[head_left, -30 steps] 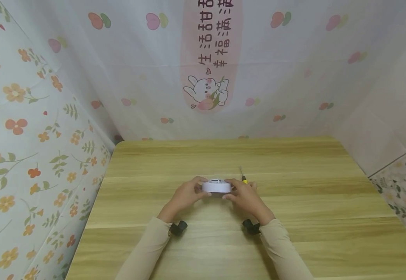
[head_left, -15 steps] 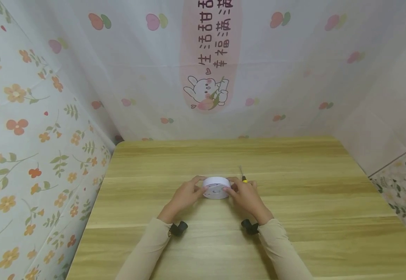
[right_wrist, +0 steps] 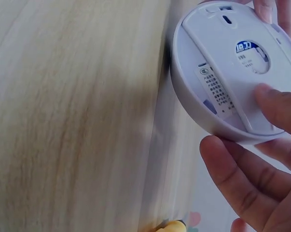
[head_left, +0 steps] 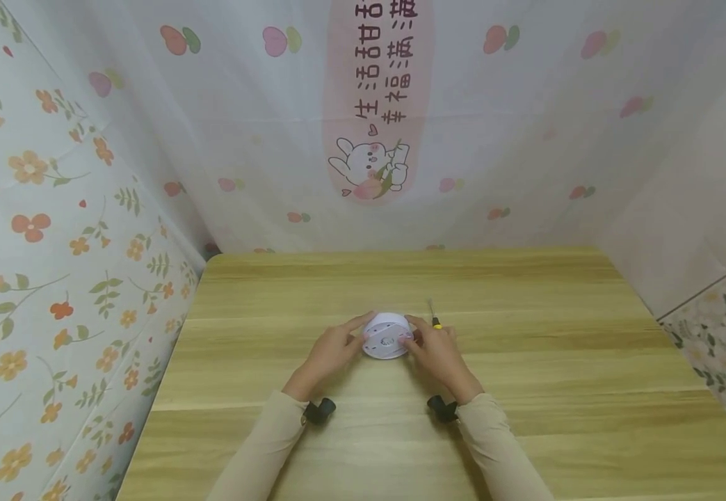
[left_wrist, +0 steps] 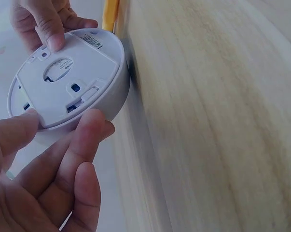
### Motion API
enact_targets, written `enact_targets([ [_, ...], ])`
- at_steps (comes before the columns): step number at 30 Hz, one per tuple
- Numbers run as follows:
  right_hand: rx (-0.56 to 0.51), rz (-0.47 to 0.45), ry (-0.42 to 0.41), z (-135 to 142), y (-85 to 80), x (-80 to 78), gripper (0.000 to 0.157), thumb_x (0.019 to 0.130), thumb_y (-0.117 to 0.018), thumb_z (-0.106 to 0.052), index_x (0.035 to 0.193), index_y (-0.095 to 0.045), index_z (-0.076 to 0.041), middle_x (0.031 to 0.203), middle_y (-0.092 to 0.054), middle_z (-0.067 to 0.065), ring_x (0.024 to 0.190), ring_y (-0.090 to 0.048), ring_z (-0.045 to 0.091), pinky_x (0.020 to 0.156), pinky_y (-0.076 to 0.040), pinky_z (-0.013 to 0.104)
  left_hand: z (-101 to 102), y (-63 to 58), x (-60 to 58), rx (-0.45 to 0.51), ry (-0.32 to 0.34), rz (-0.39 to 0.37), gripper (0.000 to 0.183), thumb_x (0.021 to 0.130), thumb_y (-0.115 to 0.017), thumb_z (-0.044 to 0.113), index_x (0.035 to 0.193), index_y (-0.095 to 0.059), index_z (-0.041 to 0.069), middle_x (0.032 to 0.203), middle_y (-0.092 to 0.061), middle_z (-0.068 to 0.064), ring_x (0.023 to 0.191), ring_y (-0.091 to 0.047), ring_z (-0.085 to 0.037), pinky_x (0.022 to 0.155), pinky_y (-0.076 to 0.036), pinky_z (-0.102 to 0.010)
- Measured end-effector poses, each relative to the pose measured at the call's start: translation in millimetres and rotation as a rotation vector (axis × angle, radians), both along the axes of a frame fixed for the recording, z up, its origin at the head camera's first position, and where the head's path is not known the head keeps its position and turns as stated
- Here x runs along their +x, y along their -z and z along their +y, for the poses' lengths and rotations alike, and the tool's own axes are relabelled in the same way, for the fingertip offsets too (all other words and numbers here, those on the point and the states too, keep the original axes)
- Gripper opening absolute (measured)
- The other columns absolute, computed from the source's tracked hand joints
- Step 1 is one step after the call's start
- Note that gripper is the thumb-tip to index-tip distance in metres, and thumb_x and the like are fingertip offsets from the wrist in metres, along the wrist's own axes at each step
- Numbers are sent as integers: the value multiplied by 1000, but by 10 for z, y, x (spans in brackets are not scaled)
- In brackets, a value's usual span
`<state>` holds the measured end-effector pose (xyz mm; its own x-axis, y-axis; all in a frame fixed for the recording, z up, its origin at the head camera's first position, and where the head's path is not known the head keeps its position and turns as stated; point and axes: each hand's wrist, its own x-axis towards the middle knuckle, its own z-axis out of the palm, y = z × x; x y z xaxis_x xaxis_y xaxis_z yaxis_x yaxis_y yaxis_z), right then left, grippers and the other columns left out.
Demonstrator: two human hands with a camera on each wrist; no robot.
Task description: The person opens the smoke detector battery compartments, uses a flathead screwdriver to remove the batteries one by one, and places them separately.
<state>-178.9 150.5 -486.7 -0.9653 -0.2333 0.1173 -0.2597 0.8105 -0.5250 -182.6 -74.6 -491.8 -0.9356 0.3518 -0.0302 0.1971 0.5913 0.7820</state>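
Note:
Between both hands is a round white smoke detector [head_left: 383, 339], its flat back turned up toward the head camera. A raised plate [right_wrist: 232, 53] spans that back, with slots and a round central hole showing a printed label beneath. My left hand [head_left: 332, 346] grips the left side, thumb on the back and fingers along the outer wall. On the opposite side my right hand [head_left: 438, 353] holds it likewise, its thumb [right_wrist: 280, 108] pressing on the plate. A screwdriver [head_left: 436, 323] with a yellow and black handle lies just beyond the right hand.
The wood-grain table [head_left: 263, 292] stretches out on all sides of the hands. A printed curtain [head_left: 244, 139] hangs behind its far edge, and a floral cloth [head_left: 75, 278] hangs along the left. Black camera mounts [head_left: 320, 410] sit at both wrists.
The smoke detector has tilted, its slotted face turning away and its flat back coming up into the head view. Both hands keep holding it, with the thumbs now on the back.

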Motion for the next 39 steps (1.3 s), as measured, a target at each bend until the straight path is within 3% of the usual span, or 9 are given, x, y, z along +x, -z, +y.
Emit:
enact_targets([
  [6,27,-26,5,-25,19,-17,49,89,-68,-24,132,-56,-3,82,-72,6,76,-66,19,82,-29,43,-13,17,3,8,1,-4,47,98,-55,22,144,-45,31,78,-74,-7,52,-52,-9,51,-41,-26],
  [11,51,-58,2,-37,-8,-24,49,90,-67,-25,133,-56,-3,69,-61,0,65,-54,14,79,-28,41,-31,33,-2,41,20,-42,51,96,-57,16,144,-45,29,85,-75,-9,56,-57,-10,51,-40,-24],
  [15,57,-76,-7,-38,-8,-35,48,91,-66,-26,132,-56,-4,63,-52,-3,61,-46,13,78,-27,40,-38,34,-19,26,30,-58,54,96,-57,17,146,-42,25,77,-74,-7,54,-55,-10,50,-39,-24],
  [24,93,-121,-28,-38,49,-31,46,92,-65,-26,132,-56,-4,68,-58,-4,72,-54,15,81,-27,41,-25,40,-24,-15,43,-95,53,95,-58,18,146,-41,17,67,-68,-3,60,-61,-12,56,-44,-27],
  [26,92,-120,-32,-41,41,-36,47,92,-65,-27,132,-56,-4,73,-61,-2,75,-56,16,81,-27,42,-29,26,-25,-28,48,-84,55,94,-58,16,146,-40,16,68,-68,-3,60,-60,-11,56,-44,-27],
  [29,88,-120,-43,-37,37,-33,48,91,-66,-28,132,-57,-5,94,-71,5,89,-63,20,82,-28,43,-36,15,-20,-35,63,-75,56,93,-58,15,146,-39,14,71,-69,-4,60,-58,-10,55,-43,-27],
  [33,93,-134,-58,-29,31,-15,49,90,-67,-29,132,-57,-5,121,-68,11,109,-64,25,83,-31,45,-43,25,-7,-22,72,-87,56,94,-57,16,146,-39,14,73,-69,-5,59,-56,-10,54,-43,-26],
  [39,105,-166,-49,-14,20,-17,49,90,-66,-33,132,-59,-8,124,-67,9,109,-63,24,84,-34,43,-49,53,-20,-39,66,-86,53,95,-56,20,146,-40,17,72,-68,-4,54,-48,-9,52,-39,-25],
])
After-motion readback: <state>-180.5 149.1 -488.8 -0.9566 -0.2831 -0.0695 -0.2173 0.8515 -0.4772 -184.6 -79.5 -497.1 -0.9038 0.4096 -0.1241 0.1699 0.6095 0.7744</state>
